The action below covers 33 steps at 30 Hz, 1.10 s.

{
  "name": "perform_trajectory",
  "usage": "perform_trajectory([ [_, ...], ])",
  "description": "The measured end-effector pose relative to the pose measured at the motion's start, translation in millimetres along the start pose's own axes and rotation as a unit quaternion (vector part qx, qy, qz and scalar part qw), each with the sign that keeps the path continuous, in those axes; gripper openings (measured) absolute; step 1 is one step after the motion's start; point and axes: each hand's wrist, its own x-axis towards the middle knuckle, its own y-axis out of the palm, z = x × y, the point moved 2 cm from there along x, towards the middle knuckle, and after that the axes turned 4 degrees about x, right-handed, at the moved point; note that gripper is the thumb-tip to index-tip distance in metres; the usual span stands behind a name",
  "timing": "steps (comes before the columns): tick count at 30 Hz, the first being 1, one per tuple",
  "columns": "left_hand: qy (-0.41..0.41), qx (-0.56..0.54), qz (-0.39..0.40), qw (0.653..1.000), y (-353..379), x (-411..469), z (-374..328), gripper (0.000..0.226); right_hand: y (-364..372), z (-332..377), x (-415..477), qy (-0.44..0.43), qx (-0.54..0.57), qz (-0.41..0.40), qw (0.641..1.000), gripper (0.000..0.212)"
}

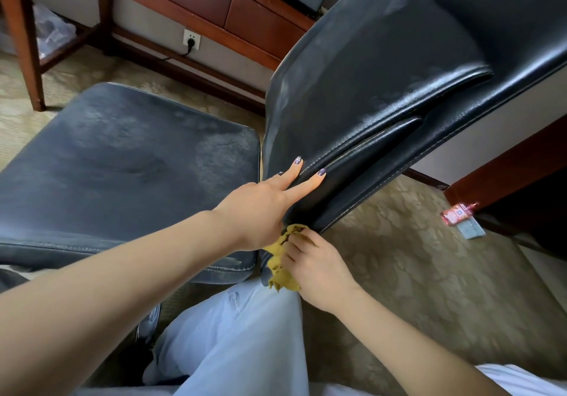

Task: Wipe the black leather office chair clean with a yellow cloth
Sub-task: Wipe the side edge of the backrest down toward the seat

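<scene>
Bunching the limp yellow cloth (281,274), the right hand (319,268) rubs the stiff, slick backrest (368,73) edge; just above, the left hand (260,208) braces it with straight fingers.

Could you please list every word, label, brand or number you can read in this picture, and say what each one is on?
Nothing here can be read with certainty.
On the pink packet at the right: a pale label, too blurred to read.
On the pale blue card beside it: any print is too blurred to read.
On the black leather chair, the yellow cloth and the wall socket: no lettering visible.
</scene>
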Motion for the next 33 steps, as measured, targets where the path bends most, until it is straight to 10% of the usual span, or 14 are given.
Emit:
perform_trajectory([
  [33,-0.008,-0.091,0.021,0.996,8.2,3.4,9.2,0.103,-157.5,-123.7,-41.0,0.212,-0.106,-0.394,0.888,0.036],
])
